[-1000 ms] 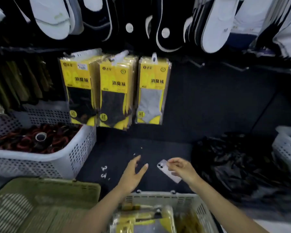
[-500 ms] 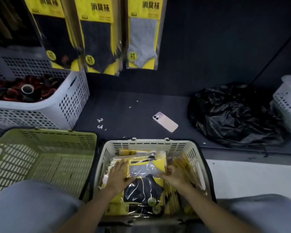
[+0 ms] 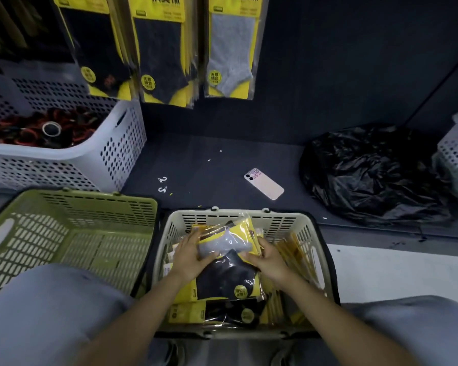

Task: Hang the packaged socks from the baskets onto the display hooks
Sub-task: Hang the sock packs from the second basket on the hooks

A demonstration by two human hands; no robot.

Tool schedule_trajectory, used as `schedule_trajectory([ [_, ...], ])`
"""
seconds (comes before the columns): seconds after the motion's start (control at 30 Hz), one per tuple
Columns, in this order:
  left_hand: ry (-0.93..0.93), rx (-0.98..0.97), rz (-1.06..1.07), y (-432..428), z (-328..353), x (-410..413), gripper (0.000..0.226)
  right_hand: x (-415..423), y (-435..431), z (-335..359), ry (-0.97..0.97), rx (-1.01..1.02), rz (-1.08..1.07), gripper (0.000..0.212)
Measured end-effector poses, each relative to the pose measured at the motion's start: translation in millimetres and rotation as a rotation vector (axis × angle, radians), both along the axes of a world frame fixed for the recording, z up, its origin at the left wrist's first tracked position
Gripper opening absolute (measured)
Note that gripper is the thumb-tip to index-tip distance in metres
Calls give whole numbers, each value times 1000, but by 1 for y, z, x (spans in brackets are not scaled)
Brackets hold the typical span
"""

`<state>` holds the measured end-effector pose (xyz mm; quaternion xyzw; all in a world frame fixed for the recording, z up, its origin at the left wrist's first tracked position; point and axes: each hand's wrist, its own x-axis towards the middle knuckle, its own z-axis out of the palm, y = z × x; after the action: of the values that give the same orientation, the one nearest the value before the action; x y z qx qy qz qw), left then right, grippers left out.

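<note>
Packaged socks [image 3: 222, 282] crowd the basket [image 3: 288, 216] at 6 o'clock; few hung packs [image 3: 230, 48] show at 11 o'clock. Left hand [image 3: 188, 257] and right hand [image 3: 269, 260] pinch a grey pack [image 3: 222, 245].

We find the scene dim, with dark areas losing detail. Glare streaks the plastic of the sock packets [image 3: 230, 273] and the black bag [image 3: 376, 175]. The frame edges bow and soften.

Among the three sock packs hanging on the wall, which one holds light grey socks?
The rightmost hanging pack: its sock is light grey, while the middle pack and the left pack hold dark socks.
</note>
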<state>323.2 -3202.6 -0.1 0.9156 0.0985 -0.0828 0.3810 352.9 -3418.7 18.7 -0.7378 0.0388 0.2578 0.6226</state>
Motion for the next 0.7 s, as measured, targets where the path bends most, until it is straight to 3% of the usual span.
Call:
schedule_trajectory([
  [0.17,-161,-235,304,-8,44,20,83,-1,14,33,-165,-19,72,28],
  [0.3,-147,-325,349,9,66,23,88,-3,15,36,-206,-66,56,27],
  [0.53,280,-178,585,65,36,-17,83,-26,-12,-16,301,-109,66,37],
  [0.7,568,-229,481,84,21,-54,62,-39,-6,-44,224,-142,-19,37],
])
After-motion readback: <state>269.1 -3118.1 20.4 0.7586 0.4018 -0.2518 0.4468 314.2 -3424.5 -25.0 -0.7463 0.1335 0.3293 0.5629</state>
